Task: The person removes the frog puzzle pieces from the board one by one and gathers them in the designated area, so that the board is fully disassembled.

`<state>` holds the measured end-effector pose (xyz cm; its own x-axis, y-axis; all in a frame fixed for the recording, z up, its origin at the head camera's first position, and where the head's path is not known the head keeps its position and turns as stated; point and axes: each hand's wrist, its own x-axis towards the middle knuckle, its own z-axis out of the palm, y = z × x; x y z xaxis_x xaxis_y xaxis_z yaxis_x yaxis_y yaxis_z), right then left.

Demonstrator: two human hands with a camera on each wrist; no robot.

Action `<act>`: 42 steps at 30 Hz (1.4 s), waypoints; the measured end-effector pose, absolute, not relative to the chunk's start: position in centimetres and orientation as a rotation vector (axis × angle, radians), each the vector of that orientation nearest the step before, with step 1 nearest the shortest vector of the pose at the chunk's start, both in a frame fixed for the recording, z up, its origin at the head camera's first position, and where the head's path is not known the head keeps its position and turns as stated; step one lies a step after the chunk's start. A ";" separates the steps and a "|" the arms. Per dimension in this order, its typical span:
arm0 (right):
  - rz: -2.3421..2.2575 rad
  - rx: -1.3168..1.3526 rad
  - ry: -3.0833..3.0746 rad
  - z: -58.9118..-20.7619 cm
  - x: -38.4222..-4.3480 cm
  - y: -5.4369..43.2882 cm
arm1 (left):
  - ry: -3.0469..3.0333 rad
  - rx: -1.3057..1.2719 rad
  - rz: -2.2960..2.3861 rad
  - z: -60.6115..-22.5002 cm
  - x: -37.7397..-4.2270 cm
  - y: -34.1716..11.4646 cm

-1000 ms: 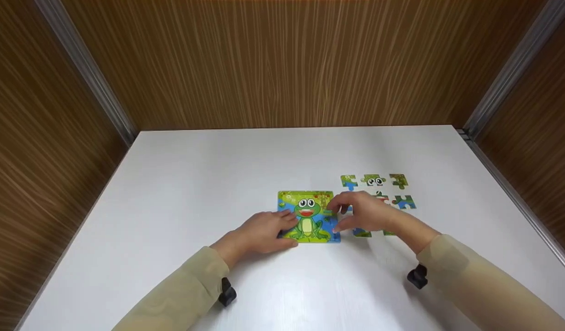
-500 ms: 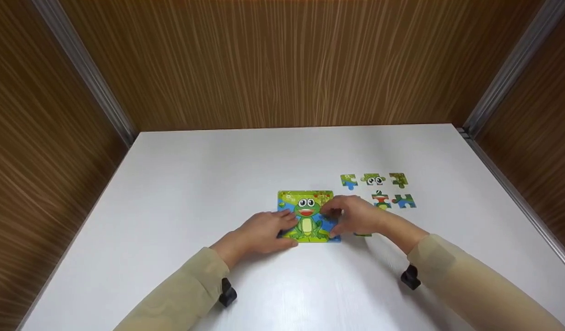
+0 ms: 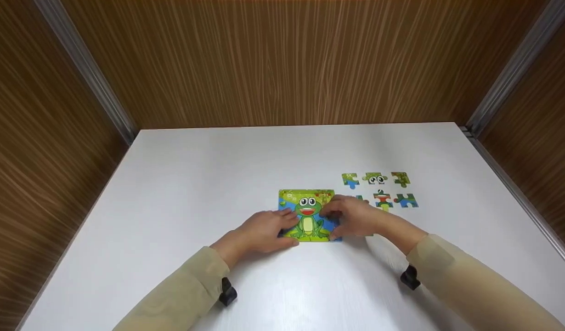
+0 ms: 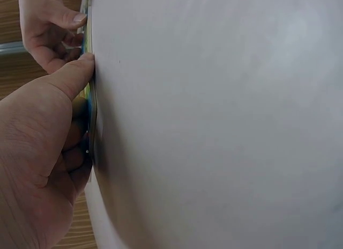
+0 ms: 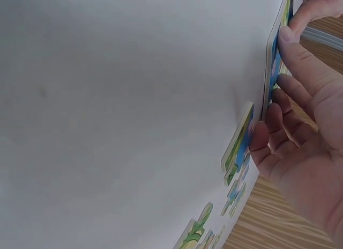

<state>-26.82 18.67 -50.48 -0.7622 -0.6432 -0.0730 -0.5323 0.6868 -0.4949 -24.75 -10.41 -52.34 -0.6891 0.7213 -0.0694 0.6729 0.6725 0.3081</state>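
A square frog puzzle board (image 3: pixel 307 225) lies flat on the white table. My left hand (image 3: pixel 268 232) rests on its left part, with the thumb at the near edge, as the left wrist view also shows. Across from it, my right hand (image 3: pixel 358 216) touches the board's right part with thumb and fingertips. Loose jigsaw pieces lie beyond and right of that hand, among them one with frog eyes (image 3: pixel 374 179) and one with a red mouth (image 3: pixel 382 200). In the right wrist view, a blue-green puzzle piece (image 5: pixel 239 144) lies by my fingers. My right hand partly hides some pieces.
The white table (image 3: pixel 245 161) meets a wood-grain panel (image 3: pixel 282 64) at the back. More wood-grain panels stand at both sides. A black wrist mount (image 3: pixel 227 293) hangs under the left sleeve, and another black mount (image 3: pixel 410 277) under the right.
My right hand has shifted slightly left, further over the board's right part, and has since stayed about there. My left hand and the visible loose pieces have kept their places.
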 end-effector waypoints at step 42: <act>-0.687 -0.865 2.639 -50.4 -26.3 18.3 | 2.695 1.098 0.406 -52.5 -24.6 -10.4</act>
<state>-26.27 18.27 -50.42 -0.7813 -0.6138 -0.1132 -0.4805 0.7073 -0.5185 -24.65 -10.43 -52.46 -0.7031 0.7062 -0.0831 0.6504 0.6859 0.3263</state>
